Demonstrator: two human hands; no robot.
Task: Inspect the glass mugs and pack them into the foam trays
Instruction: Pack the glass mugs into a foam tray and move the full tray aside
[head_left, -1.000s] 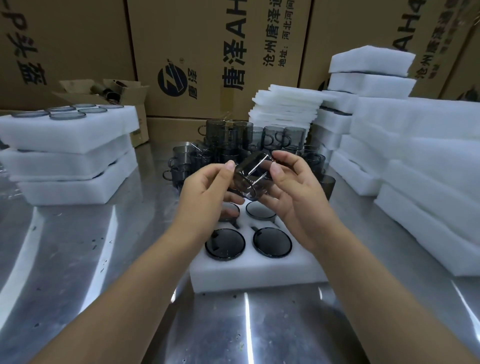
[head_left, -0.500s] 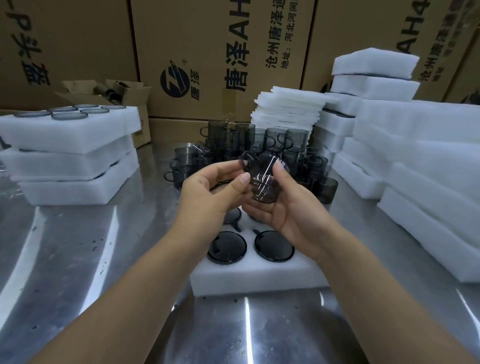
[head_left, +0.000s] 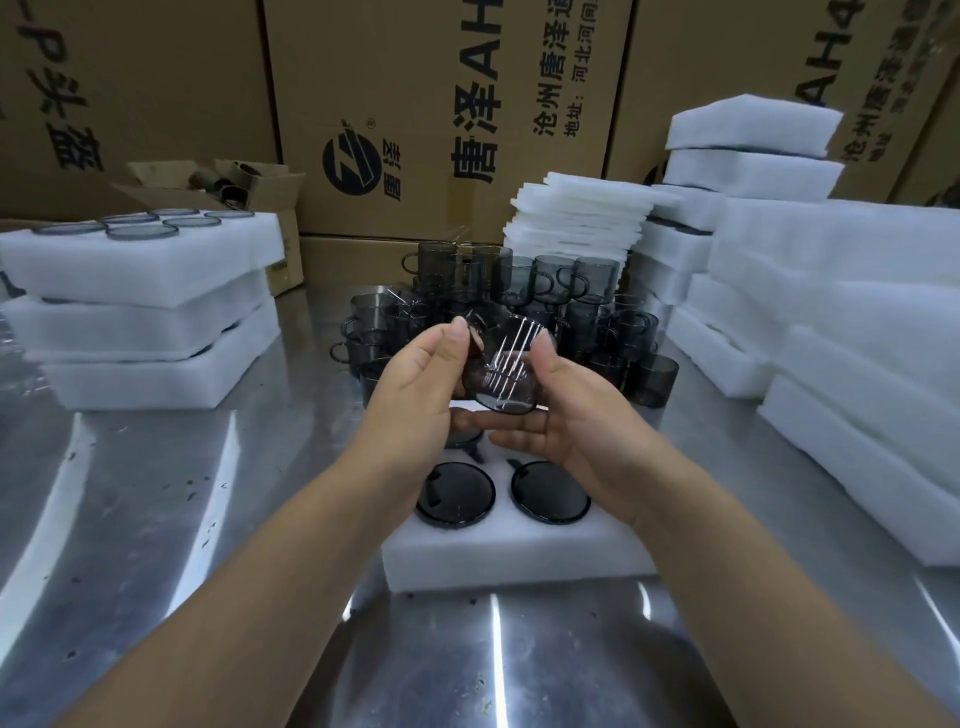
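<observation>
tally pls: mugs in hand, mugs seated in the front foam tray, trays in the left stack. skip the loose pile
Held mug, between left hand and right hand: 1
Seated mugs in front foam tray: 3 showing, one partly behind the left hand; the hands may hide more
Foam trays in left stack: 3
Total: 7

The mug (head_left: 501, 369) in the grip is smoky grey glass streaked with thin white glints, the mugs (head_left: 561, 280) behind it the same dark grey, the foam tray (head_left: 519, 561) below plain white, the table (head_left: 156, 493) underneath shiny silver, the boxes (head_left: 415, 104) beyond brown with black print.
</observation>
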